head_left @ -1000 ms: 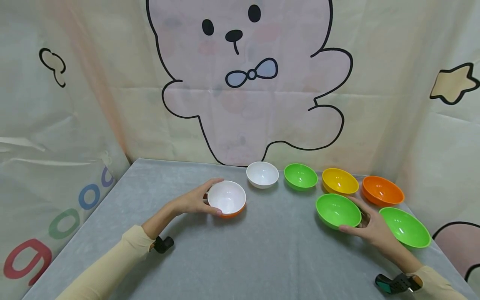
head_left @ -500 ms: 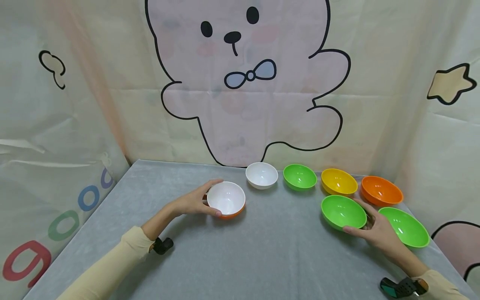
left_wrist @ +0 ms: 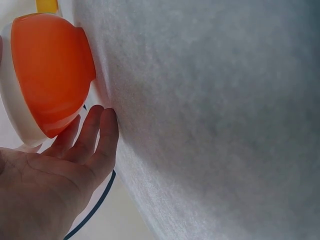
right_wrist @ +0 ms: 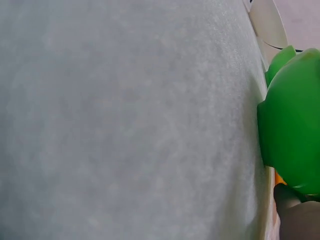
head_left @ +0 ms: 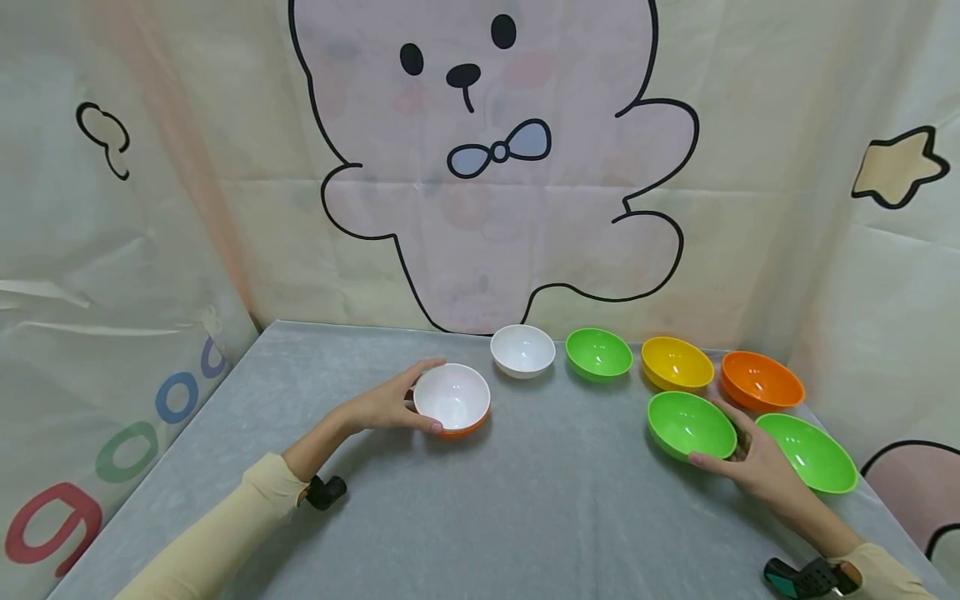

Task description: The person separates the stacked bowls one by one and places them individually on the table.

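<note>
At centre-left, a white bowl (head_left: pixel 452 396) sits inside an orange bowl (head_left: pixel 468 429) on the grey tablecloth. My left hand (head_left: pixel 390 404) holds this stack from the left, thumb at its near side and index finger behind. The left wrist view shows the orange bowl (left_wrist: pixel 52 70) upright on its foot, with lower fingers (left_wrist: pixel 105 140) beside it. On the right, my right hand (head_left: pixel 753 458) grips a green bowl (head_left: pixel 690 425) by its right side, thumb in front; the other fingers are mostly hidden. In the right wrist view this green bowl (right_wrist: pixel 295 125) is partly cut off.
Along the back edge stand a small white bowl (head_left: pixel 523 351), a green bowl (head_left: pixel 598 355), a yellow bowl (head_left: pixel 677 364) and an orange bowl (head_left: pixel 762 381). Another green bowl (head_left: pixel 810 454) is behind the right wrist, near the table's right edge. A printed curtain (head_left: pixel 487 233) hangs behind.
My right hand has shifted slightly right with the green bowl, bringing it nearer the other green bowl. The left hand and its stacked bowls have stayed put.
</note>
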`<state>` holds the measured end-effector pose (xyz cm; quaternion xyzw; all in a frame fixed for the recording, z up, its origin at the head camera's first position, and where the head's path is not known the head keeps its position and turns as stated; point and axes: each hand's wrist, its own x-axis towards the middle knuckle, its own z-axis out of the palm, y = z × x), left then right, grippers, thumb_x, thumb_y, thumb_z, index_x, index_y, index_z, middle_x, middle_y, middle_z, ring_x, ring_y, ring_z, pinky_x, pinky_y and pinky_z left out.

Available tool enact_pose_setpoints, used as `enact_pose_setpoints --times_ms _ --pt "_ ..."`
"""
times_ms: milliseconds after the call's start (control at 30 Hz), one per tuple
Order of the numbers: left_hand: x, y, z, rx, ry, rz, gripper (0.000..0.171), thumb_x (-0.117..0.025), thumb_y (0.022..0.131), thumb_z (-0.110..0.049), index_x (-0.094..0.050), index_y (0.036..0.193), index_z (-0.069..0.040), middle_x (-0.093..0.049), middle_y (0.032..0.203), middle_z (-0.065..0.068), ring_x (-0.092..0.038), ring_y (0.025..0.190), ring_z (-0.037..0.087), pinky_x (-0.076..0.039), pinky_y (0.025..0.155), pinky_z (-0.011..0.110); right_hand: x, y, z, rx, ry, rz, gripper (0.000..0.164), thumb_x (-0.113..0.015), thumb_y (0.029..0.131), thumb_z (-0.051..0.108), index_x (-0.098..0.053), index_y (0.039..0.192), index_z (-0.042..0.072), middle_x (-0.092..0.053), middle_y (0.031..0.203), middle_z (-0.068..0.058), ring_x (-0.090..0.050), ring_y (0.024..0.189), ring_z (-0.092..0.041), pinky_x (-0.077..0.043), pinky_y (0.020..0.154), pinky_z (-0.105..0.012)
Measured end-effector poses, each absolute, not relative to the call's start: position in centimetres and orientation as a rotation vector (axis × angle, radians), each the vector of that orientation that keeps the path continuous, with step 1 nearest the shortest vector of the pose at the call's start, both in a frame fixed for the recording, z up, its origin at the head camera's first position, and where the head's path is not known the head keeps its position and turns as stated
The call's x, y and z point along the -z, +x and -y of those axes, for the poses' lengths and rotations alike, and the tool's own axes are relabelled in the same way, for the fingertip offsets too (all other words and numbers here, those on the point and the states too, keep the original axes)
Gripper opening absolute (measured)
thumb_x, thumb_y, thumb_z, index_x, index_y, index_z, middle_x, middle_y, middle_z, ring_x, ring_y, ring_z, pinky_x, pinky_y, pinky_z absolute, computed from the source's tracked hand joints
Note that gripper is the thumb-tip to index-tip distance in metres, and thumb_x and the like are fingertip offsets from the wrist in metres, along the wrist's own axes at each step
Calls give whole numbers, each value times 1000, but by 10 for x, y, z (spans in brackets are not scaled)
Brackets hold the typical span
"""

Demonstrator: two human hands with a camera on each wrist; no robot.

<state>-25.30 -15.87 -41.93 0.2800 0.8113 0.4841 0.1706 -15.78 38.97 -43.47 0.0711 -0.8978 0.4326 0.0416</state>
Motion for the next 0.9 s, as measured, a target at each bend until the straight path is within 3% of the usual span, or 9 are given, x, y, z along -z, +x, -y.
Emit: enact_pose_setpoints --times_ms 67,167,267,367,467,500,600,700,900 --pt "420 -253 159 -1376 794 -2304 101 -87 83 -26 -23 161 -13 -41 146 17 -52 125 36 -45 103 51 433 -157 -389 -1340 210 2774 99 -78 92 20 -11 163 3 -21 161 -28 -31 135 -23 -23 98 -7" --pt "419 -253 160 -1377 793 -2301 101 -87 83 -26 -23 161 -14 -41 146 17 -51 125 36 -45 103 51 430 -157 -387 -1377 199 2796 102 -78 92 21 -7 163 3 -15 162 -29 -24 136 -44 -19 117 -38" --pt "419 -252 160 -1376 795 -2300 102 -87 83 -27 -22 161 -13 -40 146 17 -50 126 36 -44 103 52 428 -158 -386 -1384 187 2805 103 -78 92 22 -5 162 1 -14 161 -31 -23 135 -48 -16 107 -73" --pt "418 -252 160 -1373 795 -2302 102 -87 83 -27 -23 161 -14 -40 147 17 -49 127 37 -44 104 52 426 -160 -385 -1329 175 2825 102 -76 93 26 -6 162 1 -16 160 -32 -26 132 -48 -19 103 -76" --pt "417 -252 160 -1365 792 -2310 101 -87 83 -28 -23 161 -16 -40 147 17 -49 128 36 -44 104 52 424 -162 -384 -1292 180 2830 99 -75 94 28 -8 162 1 -18 160 -31 -28 132 -47 -22 103 -74" --pt "417 -252 160 -1363 790 -2312 101 -87 83 -29 -23 161 -17 -40 147 17 -49 128 35 -44 104 52 424 -162 -384 -1283 187 2823 98 -74 95 27 -9 162 1 -20 160 -31 -28 132 -46 -22 108 -67" --pt "416 -252 159 -1355 787 -2319 101 -87 83 -29 -24 160 -19 -41 147 16 -50 127 35 -44 103 51 422 -164 -385 -1271 226 2781 93 -74 96 23 -12 162 2 -23 160 -28 -27 137 -46 -23 114 -33" --pt "416 -252 159 -1349 782 -2321 101 -87 83 -29 -24 161 -19 -41 147 16 -50 127 35 -44 103 51 419 -166 -385 -1271 257 2744 91 -74 95 19 -15 162 1 -25 159 -28 -25 141 -48 -18 96 -2" --pt "416 -252 158 -1343 774 -2322 102 -87 82 -29 -23 161 -20 -40 148 16 -49 128 34 -44 104 50 413 -169 -386 -1324 309 2729 91 -74 96 17 -13 161 0 -20 161 -30 -20 144 -51 -20 95 1"
